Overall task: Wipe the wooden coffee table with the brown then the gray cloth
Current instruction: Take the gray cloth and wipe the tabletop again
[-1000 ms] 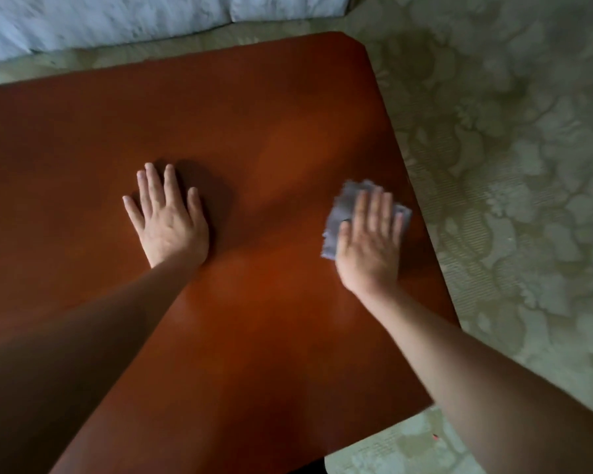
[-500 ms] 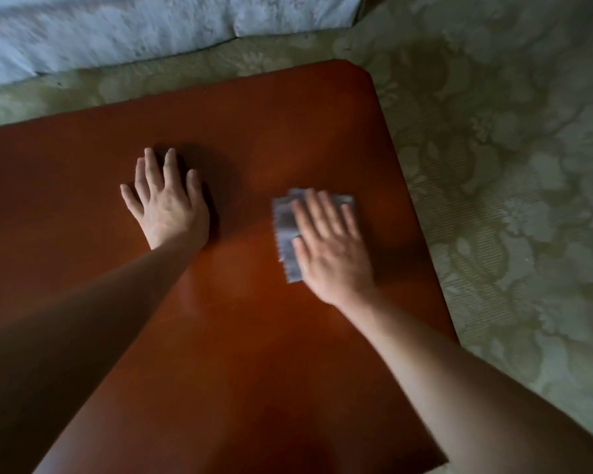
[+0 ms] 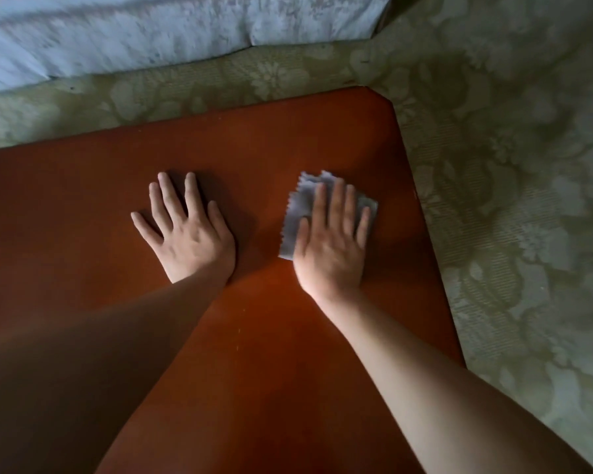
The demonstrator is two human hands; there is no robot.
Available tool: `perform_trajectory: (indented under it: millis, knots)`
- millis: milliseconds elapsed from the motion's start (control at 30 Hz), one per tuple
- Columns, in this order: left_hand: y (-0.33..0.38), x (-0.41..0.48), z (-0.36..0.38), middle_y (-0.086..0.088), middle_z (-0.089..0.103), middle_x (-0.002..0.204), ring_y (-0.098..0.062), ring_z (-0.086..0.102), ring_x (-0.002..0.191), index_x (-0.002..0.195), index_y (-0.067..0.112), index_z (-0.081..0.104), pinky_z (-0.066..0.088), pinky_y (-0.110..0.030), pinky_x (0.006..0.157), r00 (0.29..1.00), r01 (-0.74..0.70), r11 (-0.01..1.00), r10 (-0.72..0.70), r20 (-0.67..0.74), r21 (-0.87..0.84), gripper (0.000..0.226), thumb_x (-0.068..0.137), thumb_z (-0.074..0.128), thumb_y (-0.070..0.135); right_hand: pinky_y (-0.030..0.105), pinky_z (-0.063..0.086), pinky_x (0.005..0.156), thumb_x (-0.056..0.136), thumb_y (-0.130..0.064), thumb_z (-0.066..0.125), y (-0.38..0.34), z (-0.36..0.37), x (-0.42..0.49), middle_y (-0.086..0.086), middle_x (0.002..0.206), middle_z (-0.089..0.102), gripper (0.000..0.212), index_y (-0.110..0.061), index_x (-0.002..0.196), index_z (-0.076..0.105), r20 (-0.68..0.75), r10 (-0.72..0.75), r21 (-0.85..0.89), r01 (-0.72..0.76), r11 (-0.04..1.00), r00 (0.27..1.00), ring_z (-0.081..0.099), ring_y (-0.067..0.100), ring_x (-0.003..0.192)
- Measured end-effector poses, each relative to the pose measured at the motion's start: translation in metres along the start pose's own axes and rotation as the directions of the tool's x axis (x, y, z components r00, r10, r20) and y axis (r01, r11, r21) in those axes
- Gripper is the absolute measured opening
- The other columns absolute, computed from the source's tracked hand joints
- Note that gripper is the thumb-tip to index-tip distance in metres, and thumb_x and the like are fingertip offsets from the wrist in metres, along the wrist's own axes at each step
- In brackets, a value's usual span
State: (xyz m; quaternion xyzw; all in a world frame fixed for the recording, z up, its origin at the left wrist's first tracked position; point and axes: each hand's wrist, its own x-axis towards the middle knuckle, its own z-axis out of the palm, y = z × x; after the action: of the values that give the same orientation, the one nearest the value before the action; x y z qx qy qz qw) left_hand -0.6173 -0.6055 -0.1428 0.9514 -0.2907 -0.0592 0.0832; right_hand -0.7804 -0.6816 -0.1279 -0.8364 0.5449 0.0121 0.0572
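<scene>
L hand flat, R hand on gray cloth; wood tbl, floral carpet

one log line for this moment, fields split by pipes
right hand: flat, pressing gray cloth on coffee table | left hand: flat on table, empty | brown cloth: not in view

A small gray cloth with a zigzag-cut edge lies flat on the glossy reddish-brown coffee table, toward two o'clock, near its right edge.
</scene>
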Motion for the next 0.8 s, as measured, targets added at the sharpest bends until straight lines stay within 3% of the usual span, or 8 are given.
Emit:
perform_trajectory:
  millis: [133, 267, 333, 433, 533, 667, 733, 800]
  knots:
    - [0.0, 0.0, 0.001, -0.004, 0.012, 0.172, -0.021, 0.005, 0.159, 0.161, 0.03, 0.024, 0.001, -0.059, 0.126, 1.0, 0.002, 1.0, -0.003, -0.022, -0.025, 0.056, 0.106, 0.029, 0.042, 0.053, 0.007, 0.13, 0.11, -0.044, 0.026, -0.043, 0.004, 0.031, 0.008, 0.175, 0.013, 0.063, -0.019, 0.167, 0.019, 0.031, -0.319, 0.019, 0.319, 0.948, 0.947, 0.008, 0.025, 0.163]
    - [0.002, 0.0, 0.0, -0.004, 0.012, 0.172, -0.022, 0.005, 0.159, 0.161, 0.029, 0.024, 0.002, -0.059, 0.126, 1.0, 0.013, 1.0, -0.013, -0.018, -0.009, 0.056, 0.106, 0.029, 0.041, 0.051, 0.009, 0.13, 0.111, -0.045, 0.023, -0.017, 0.003, 0.064, 0.003, 0.175, 0.015, 0.061, -0.022, 0.168, 0.019, 0.068, -0.537, 0.004, 0.538, 0.843, 0.841, 0.01, 0.021, 0.162]
    - [0.002, 0.0, 0.0, -0.004, 0.011, 0.172, -0.022, 0.004, 0.159, 0.161, 0.029, 0.023, 0.002, -0.059, 0.126, 1.0, 0.009, 1.0, -0.009, -0.006, 0.003, 0.057, 0.106, 0.028, 0.042, 0.051, 0.012, 0.13, 0.11, -0.045, 0.021, 0.008, 0.0, 0.088, 0.004, 0.174, 0.019, 0.062, -0.021, 0.167, 0.022, 0.043, -0.459, -0.026, 0.46, 0.887, 0.887, 0.014, 0.022, 0.162]
    - [0.003, 0.0, 0.0, -0.005, 0.009, 0.172, -0.023, 0.003, 0.159, 0.161, 0.029, 0.021, 0.002, -0.059, 0.126, 1.0, 0.002, 1.0, -0.002, 0.002, 0.019, 0.057, 0.106, 0.025, 0.043, 0.053, 0.014, 0.13, 0.11, -0.045, 0.015, 0.058, -0.008, 0.119, 0.008, 0.175, 0.017, 0.064, -0.017, 0.167, 0.02, 0.019, -0.177, -0.054, 0.178, 0.983, 0.984, 0.014, 0.026, 0.162]
    - [0.005, 0.0, -0.001, -0.006, 0.01, 0.172, -0.023, 0.004, 0.159, 0.162, 0.028, 0.022, 0.003, -0.061, 0.125, 1.0, 0.004, 1.0, -0.004, 0.007, 0.026, 0.059, 0.105, 0.024, 0.043, 0.054, 0.018, 0.129, 0.11, -0.044, 0.014, 0.087, -0.015, 0.124, 0.011, 0.175, 0.014, 0.064, -0.015, 0.167, 0.016, 0.018, -0.069, -0.066, 0.07, 0.995, 0.997, 0.012, 0.029, 0.162]
    - [0.004, 0.0, -0.001, -0.007, 0.012, 0.172, -0.024, 0.004, 0.159, 0.161, 0.027, 0.024, 0.004, -0.061, 0.125, 1.0, 0.006, 0.999, -0.006, 0.003, 0.032, 0.06, 0.104, 0.024, 0.043, 0.058, 0.012, 0.129, 0.109, -0.043, 0.015, 0.053, -0.014, 0.124, 0.013, 0.175, 0.011, 0.065, -0.013, 0.167, 0.015, -0.004, 0.097, -0.03, -0.097, 0.995, 0.995, 0.009, 0.03, 0.162]
    - [0.004, 0.0, 0.0, -0.008, 0.013, 0.172, -0.024, 0.005, 0.159, 0.161, 0.026, 0.025, 0.005, -0.061, 0.125, 1.0, 0.002, 1.0, -0.002, -0.004, 0.029, 0.06, 0.104, 0.027, 0.042, 0.059, 0.01, 0.129, 0.108, -0.043, 0.019, 0.02, -0.013, 0.134, 0.013, 0.174, 0.016, 0.065, -0.013, 0.166, 0.02, -0.024, 0.094, 0.008, -0.094, 0.996, 0.995, 0.011, 0.03, 0.162]
    - [0.003, -0.001, 0.001, -0.008, 0.014, 0.172, -0.025, 0.007, 0.159, 0.161, 0.025, 0.027, 0.005, -0.061, 0.125, 1.0, -0.004, 0.999, 0.004, -0.013, 0.035, 0.059, 0.104, 0.029, 0.041, 0.056, 0.007, 0.129, 0.108, -0.043, 0.022, -0.021, -0.009, 0.146, 0.008, 0.175, 0.017, 0.065, -0.016, 0.167, 0.022, -0.001, -0.063, 0.015, 0.063, 0.998, 0.998, 0.011, 0.027, 0.162]
